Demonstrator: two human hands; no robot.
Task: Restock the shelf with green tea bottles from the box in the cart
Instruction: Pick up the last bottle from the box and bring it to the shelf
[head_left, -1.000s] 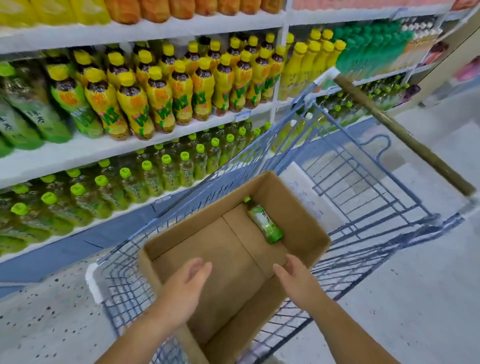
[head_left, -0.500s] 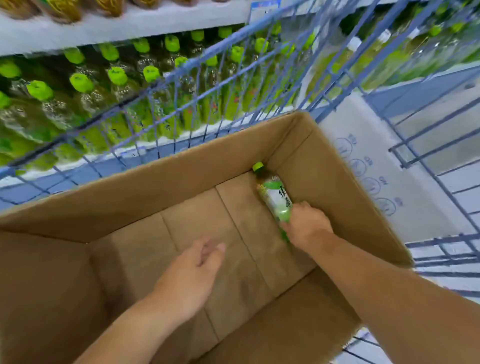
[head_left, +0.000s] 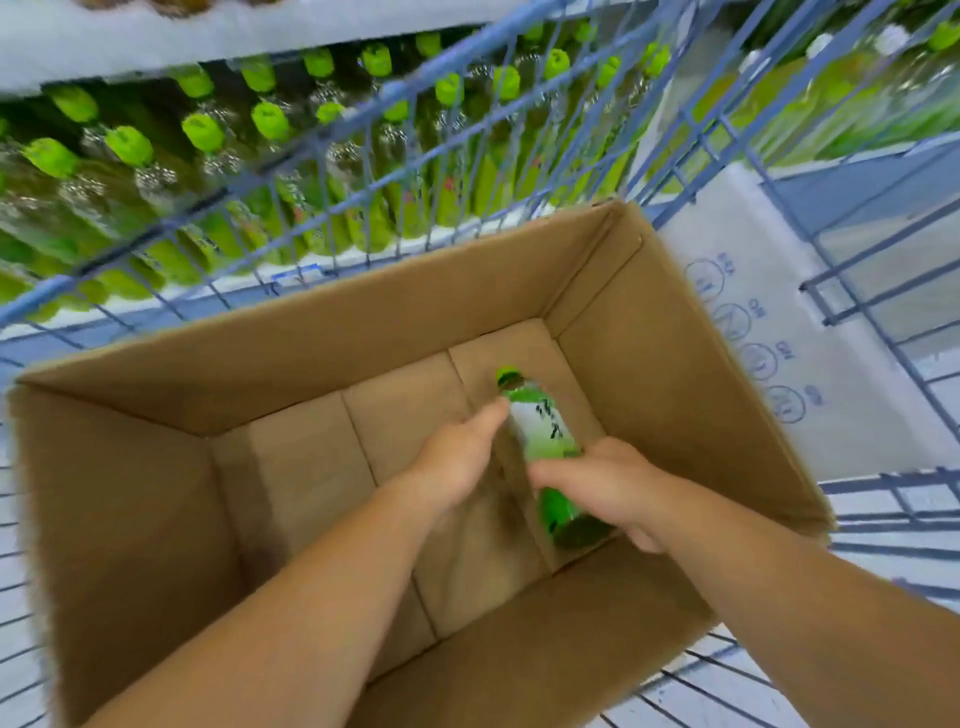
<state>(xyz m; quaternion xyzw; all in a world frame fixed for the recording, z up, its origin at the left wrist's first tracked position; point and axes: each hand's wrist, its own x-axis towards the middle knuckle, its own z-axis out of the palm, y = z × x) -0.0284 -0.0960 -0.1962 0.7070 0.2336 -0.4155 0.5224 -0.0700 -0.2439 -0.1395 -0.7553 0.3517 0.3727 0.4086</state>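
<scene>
Both forearms come in from the bottom of the frame and reach down into the open box (head_left: 332, 332), which fills the middle of the picture. The right hand (head_left: 610, 486), just right of centre, has its grip closed round the lower body of the green tea bottle (head_left: 545, 434), fingers curled over the label. That low hold probably leaves the neck free for the other hand. The left hand (head_left: 454, 460), just beside it to the left, has its grip wide, fingers stretched out straight with the tips at the bottle's shoulder (touching or just short of it, the blur hides which), seemingly to steady or take that end. The bottle is inside the box, against its right wall, and no other bottle shows on the bare cardboard floor. Its long axis runs from lower right to upper centre of the frame, base toward the viewer and green cap pointing away at the box's far wall. Whether it lies flat or is tipped up off the floor I cannot tell. Around the box stand the blue wires of the cart (head_left: 363, 122), with a pale printed carton (head_left: 753, 291) beside the box at right. Beyond, across the upper left, the shelf (head_left: 119, 39) holds rows of green-capped bottles (head_left: 203, 132), the likely destination.
</scene>
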